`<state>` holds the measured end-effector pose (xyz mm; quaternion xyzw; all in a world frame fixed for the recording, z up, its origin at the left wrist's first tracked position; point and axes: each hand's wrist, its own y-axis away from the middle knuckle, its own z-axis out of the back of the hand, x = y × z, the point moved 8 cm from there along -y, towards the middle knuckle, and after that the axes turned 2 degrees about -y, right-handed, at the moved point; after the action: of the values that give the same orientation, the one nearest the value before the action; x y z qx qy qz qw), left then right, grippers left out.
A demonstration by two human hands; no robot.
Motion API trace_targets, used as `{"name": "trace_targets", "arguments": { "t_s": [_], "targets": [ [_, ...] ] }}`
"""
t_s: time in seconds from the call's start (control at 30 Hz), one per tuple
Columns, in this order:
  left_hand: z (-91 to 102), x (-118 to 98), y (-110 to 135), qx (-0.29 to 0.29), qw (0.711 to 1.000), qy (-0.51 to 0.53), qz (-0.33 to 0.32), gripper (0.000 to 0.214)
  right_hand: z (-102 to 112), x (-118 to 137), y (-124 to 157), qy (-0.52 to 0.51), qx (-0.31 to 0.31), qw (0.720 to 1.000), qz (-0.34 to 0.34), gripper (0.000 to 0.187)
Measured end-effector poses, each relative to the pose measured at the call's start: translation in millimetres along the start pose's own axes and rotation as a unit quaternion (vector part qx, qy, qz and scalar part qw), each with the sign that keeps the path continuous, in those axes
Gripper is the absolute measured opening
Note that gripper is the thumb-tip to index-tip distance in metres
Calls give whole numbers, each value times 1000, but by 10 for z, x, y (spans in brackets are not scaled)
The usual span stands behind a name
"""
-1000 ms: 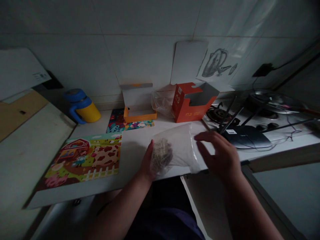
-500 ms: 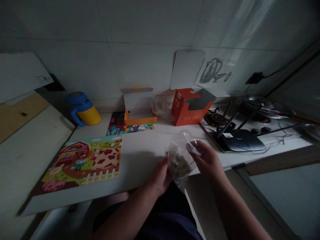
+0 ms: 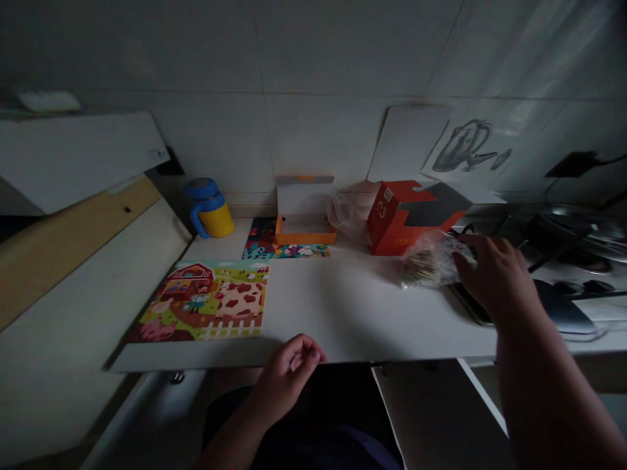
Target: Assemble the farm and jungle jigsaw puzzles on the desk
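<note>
My right hand (image 3: 494, 277) reaches to the right side of the white counter (image 3: 353, 313) and grips a clear plastic bag of small brownish pieces (image 3: 428, 264). The bag rests on the counter just in front of the red open box (image 3: 406, 215). My left hand (image 3: 289, 369) hangs at the counter's front edge, fingers curled loosely with nothing in them. A farm picture puzzle (image 3: 208, 300) lies flat to the left.
A second colourful puzzle (image 3: 274, 245) lies under an open orange box (image 3: 304, 209). A blue and yellow jug (image 3: 210, 209) stands at the back left. A black router (image 3: 558, 307) and a gas stove (image 3: 573, 228) are on the right. Another plastic bag (image 3: 350, 212) sits by the wall.
My right hand carried the bag from the counter's front edge to the right rear beside the red box. My left hand let go of the bag and dropped back to the edge.
</note>
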<state>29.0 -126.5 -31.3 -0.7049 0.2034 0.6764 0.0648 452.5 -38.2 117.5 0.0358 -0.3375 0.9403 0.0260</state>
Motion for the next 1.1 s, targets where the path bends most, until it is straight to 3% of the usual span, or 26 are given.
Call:
{"name": "trace_targets", "arguments": {
  "t_s": [0.07, 0.13, 0.2, 0.27, 0.43, 0.5, 0.57, 0.67, 0.77, 0.97, 1.1],
  "targets": [
    [218, -58, 171, -38, 997, -62, -17, 28, 150, 238, 93, -5, -64, 998, -10, 48],
    [501, -159, 308, -100, 982, -152, -51, 22, 212, 619, 204, -42, -90, 995, 21, 41],
    [828, -315, 407, -169, 938, -281, -111, 17, 158, 1018, 321, -92, -74, 991, 63, 34],
    [1195, -429, 455, -223, 874, -407, -146, 19, -20, 1373, 455, -136, -15, 985, 108, 31],
    [2379, -453, 466, -358, 720, -590, -71, 50, -514, 1865, 895, -223, 90, 958, 154, 24],
    [2768, -392, 461, -384, 678, -627, -15, 59, -657, 2015, 1094, -255, 127, 944, 170, 24],
    [3029, -302, 443, -386, 659, -644, 38, 63, -748, 2184, 1286, -281, 162, 927, 190, 25],
    [3160, -189, 388, -370, 648, -661, 72, 67, -791, 2435, 1501, -306, 196, 906, 219, 27],
    [3124, -146, 364, -371, 630, -679, 73, 70, -800, 2644, 1597, -315, 217, 892, 242, 31],
    [2880, -76, 416, -357, 628, -688, 62, 72, -842, 2951, 1565, -321, 252, 872, 270, 40],
    [2592, -41, 490, -346, 627, -696, 51, 71, -829, 3117, 1553, -331, 270, 857, 289, 51]
  ]
}}
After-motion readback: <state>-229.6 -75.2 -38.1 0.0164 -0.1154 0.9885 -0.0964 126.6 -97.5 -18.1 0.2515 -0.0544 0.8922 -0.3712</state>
